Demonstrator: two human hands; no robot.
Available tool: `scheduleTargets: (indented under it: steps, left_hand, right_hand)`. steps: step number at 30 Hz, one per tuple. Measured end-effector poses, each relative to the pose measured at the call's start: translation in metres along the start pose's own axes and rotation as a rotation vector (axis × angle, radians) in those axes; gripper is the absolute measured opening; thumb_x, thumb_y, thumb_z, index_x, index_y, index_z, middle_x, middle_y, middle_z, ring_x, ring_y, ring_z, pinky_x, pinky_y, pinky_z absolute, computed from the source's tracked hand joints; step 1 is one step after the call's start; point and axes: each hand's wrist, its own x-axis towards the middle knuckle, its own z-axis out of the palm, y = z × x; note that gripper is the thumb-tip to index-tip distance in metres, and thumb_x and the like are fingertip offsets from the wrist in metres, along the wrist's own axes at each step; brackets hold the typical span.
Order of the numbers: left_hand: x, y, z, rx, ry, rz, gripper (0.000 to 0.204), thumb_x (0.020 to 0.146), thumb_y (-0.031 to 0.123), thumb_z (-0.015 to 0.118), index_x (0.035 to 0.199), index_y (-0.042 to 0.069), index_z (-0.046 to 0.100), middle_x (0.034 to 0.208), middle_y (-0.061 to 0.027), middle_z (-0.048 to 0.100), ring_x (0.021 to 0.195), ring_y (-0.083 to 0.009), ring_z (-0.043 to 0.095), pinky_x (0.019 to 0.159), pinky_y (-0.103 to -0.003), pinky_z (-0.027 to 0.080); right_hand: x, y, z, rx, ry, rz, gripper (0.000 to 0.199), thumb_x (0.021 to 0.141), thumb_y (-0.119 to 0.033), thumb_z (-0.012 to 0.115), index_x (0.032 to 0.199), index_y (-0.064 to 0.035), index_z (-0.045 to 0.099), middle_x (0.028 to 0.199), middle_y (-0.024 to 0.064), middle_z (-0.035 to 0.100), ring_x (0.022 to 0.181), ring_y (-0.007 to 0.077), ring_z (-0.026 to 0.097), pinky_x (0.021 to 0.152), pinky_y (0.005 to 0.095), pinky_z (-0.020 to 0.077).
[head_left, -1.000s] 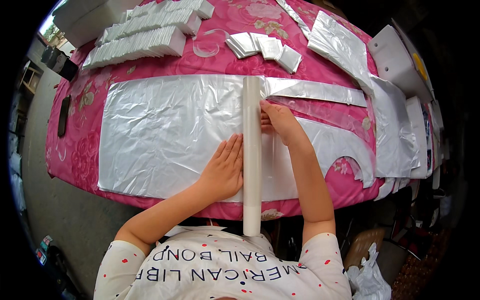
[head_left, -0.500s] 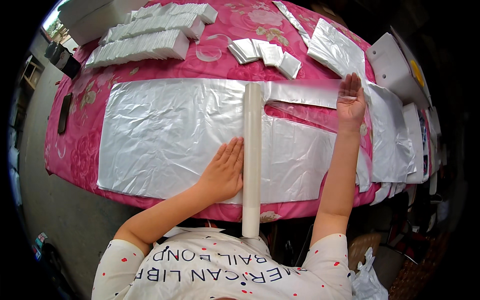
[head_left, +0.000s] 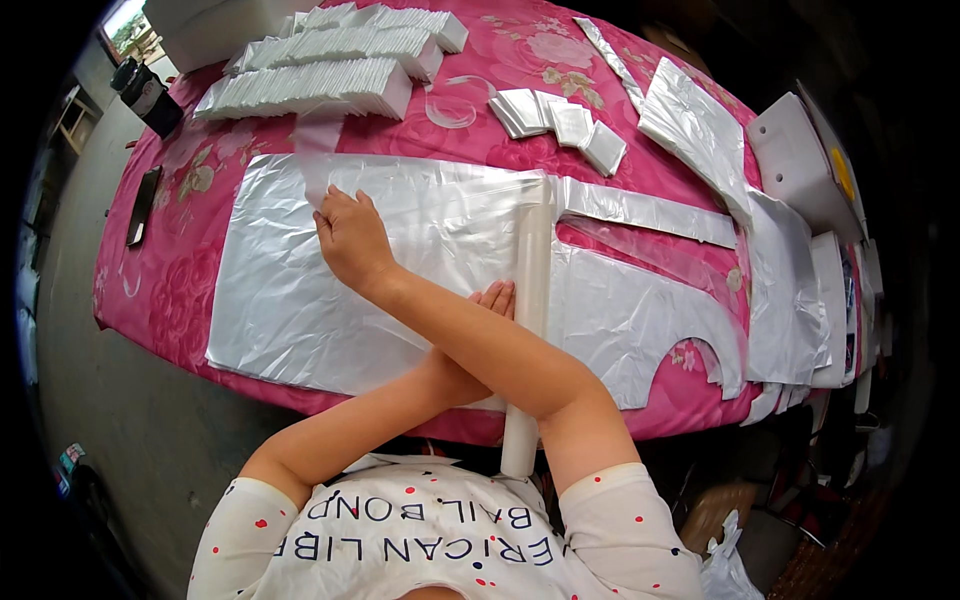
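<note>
A stack of thin, shiny plastic aprons (head_left: 290, 290) lies flat across the table, its straps and curved cut-outs (head_left: 640, 300) spreading to the right. Across the stack, from front to back, rests a long pale tube (head_left: 534, 270). Flat against the plastic at the tube's left side is my left hand (head_left: 495, 297), fingers stretched out and partly hidden by my right forearm. My right arm crosses over the left one. My right hand (head_left: 355, 240) is closed on a clear plastic strap (head_left: 318, 150), which reaches up toward the folded packets.
Rows of white folded packets (head_left: 310, 85) stand at the back left beside a dark bottle (head_left: 146, 95). Several loose packets (head_left: 573, 125) lie mid-back. A phone (head_left: 144, 205) rests at the left edge. More plastic sheets (head_left: 785, 285) and a white box (head_left: 800, 155) are at right.
My right hand has swung from the far right, where it lay open, across to the left, with a clear strap in it. My left hand has stayed by the tube.
</note>
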Motion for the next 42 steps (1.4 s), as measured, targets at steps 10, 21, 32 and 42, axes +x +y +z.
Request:
scheduleTargets:
  steps: [10,21,32,42]
  left_hand:
    - [0.008,0.0,-0.002,-0.195,0.041,-0.092,0.057,0.085,0.022,0.039,0.13,-0.013,0.033,0.139,-0.027,0.031,0.132,-0.0376,0.028,0.108,-0.044,0.022]
    - [0.097,-0.064,-0.019,-1.701,0.262,-0.775,0.052,0.096,0.029,0.035,0.133,-0.008,0.028,0.139,-0.0181,0.032,0.132,-0.0266,0.029,0.109,-0.035,0.024]
    - [0.097,-0.082,-0.051,-1.574,0.352,-0.942,0.052,0.096,0.032,0.034,0.129,-0.007,0.034,0.132,-0.0175,0.041,0.124,-0.0247,0.04,0.105,-0.034,0.032]
    - [-0.084,-0.144,-0.155,-1.226,0.553,-0.827,0.048,0.096,0.031,0.034,0.128,-0.004,0.04,0.129,-0.016,0.047,0.117,-0.0228,0.048,0.098,-0.032,0.036]
  right_hand:
    - [-0.052,-0.06,-0.04,0.02,-0.539,-0.054,0.056,0.081,-0.023,0.061,0.129,0.0,0.043,0.137,0.0239,0.036,0.132,0.0379,0.026,0.107,0.046,0.0245]
    - [-0.163,-0.005,-0.22,-0.363,-0.046,-0.026,0.04,0.08,-0.015,0.063,0.117,-0.003,0.055,0.128,0.0152,0.049,0.122,0.0342,0.043,0.098,0.0409,0.0374]
    - [-0.148,0.012,-0.212,-0.551,-0.42,-0.128,0.062,0.085,-0.047,0.05,0.132,-0.0071,0.042,0.142,0.0127,0.033,0.133,0.032,0.025,0.108,0.0441,0.0216]
    - [-0.069,-0.066,-0.06,0.228,-0.629,-0.402,0.041,0.085,-0.032,0.055,0.11,-0.0005,0.058,0.119,0.0143,0.056,0.119,0.0317,0.045,0.098,0.042,0.0361]
